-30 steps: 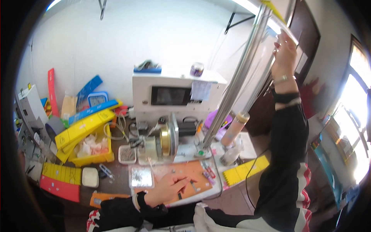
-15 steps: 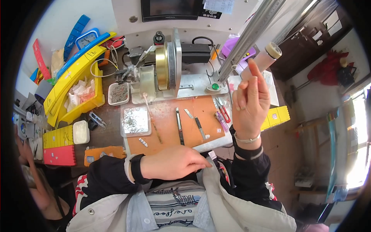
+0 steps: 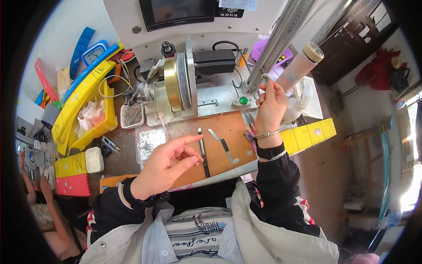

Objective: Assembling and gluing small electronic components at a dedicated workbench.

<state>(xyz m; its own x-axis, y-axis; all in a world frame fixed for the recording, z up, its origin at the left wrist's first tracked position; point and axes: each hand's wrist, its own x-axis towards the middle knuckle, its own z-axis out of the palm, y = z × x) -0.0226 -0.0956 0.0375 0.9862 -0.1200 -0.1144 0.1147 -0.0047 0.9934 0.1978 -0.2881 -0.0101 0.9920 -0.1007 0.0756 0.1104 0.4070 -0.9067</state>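
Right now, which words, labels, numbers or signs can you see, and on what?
I leave wording uncopied; writing shows on:
Screen frame: pale lettering.
Black label: white characters.
Shirt: dark script.
Paper sheet: too small to read.
Clock: too small.
Sticker on right yellow board: too small.

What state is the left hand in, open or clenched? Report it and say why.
Open: the left hand has its index finger extended over the orange mat, with the thumb tip apart from it.
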